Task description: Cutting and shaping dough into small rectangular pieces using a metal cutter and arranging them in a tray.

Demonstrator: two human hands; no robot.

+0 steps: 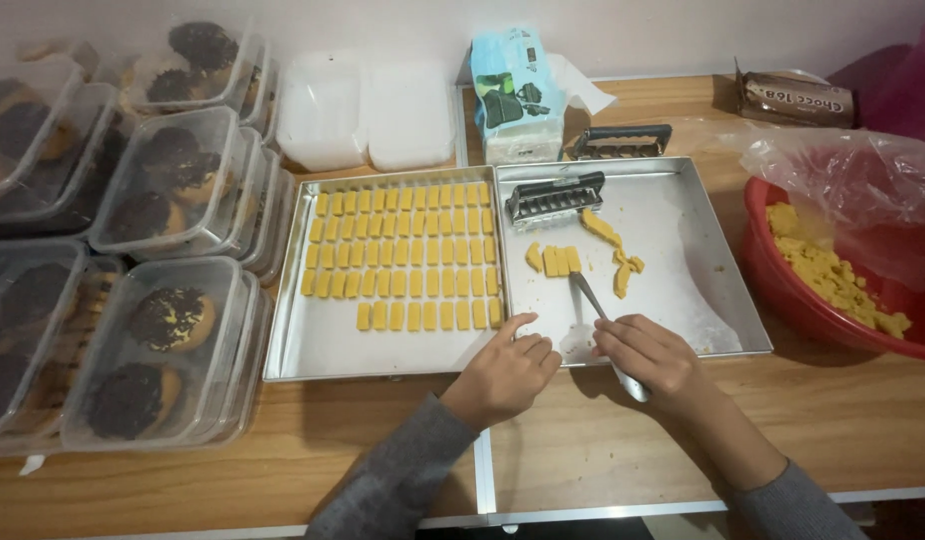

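Fingers [623,345] of the right hand [655,362] are curled around the handle of a thin metal spatula [595,310], whose blade runs up and to the left and stops just below a short row of cut yellow dough pieces [555,260]. The left hand [503,372] lies at the near rim where the two trays meet, its fingers loosely bent and holding nothing, thumb stretched towards the left tray [323,352].

That left tray is of shallow bare metal and carries neat rows of small yellow dough bars [403,255] over most of its floor, with the near strip bare. The right tray [703,300] holds the short row of cut pieces, some ragged dough scraps [613,250] beside them, and a ridged metal cutter [555,198] lying near its far edge. A second cutter of the same kind [620,141] rests on the desk [603,450] behind it.

At the right stands a red bowl [783,290] with crumbly yellow dough [833,275] in it, partly covered by a clear plastic bag [853,180]. Stacks of clear lidded plastic boxes [163,350] fill the left of the desk, each holding round cookies topped with dark sprinkles. Empty white box lids [368,110] sit at the back, next to a blue packet [513,95] and a brown wrapper [795,100].
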